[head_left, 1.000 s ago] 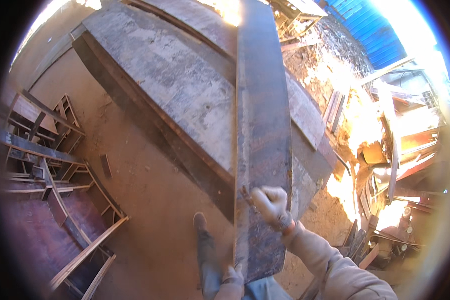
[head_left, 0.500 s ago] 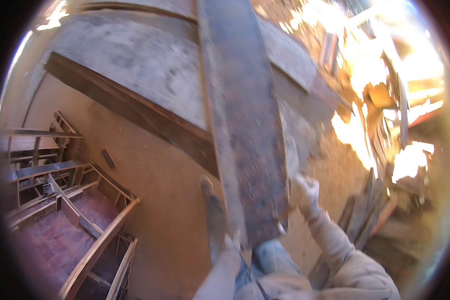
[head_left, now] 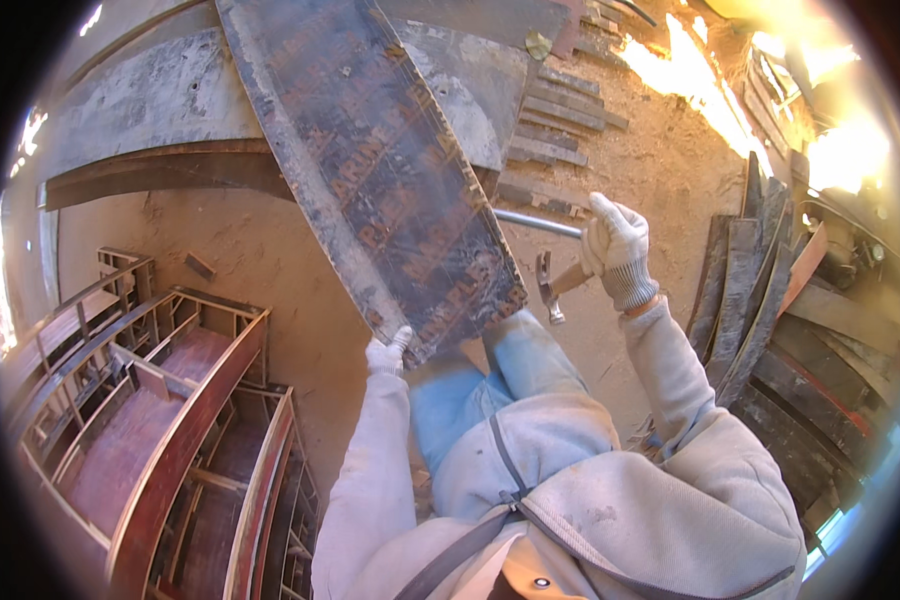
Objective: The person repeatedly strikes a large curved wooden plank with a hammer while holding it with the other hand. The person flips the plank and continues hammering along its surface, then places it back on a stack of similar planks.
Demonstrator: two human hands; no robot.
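A long dark plywood board (head_left: 380, 170) with faded orange print and worn edges slants from my lap toward the upper left. My left hand (head_left: 390, 350), in a pale glove, is closed on its near left corner. Off the board's right edge, my gloved right hand (head_left: 618, 245) is closed round the handle of a claw hammer (head_left: 548, 287), whose metal head hangs toward the board. A grey metal rod (head_left: 538, 224) runs from that same hand to the board's right edge; its far end is hidden or touches there.
Wooden formwork frames (head_left: 170, 440) with red panels stand at lower left. Large grey panels (head_left: 170, 90) lie beyond the board. Several short planks (head_left: 560, 110) lie on the sandy ground at upper right, and dark boards (head_left: 745, 270) are stacked on the right.
The board's far end has swung to the left, and its near end has shifted left with my left hand. My right hand has moved away from its edge, bringing the hammer and rod into clear view.
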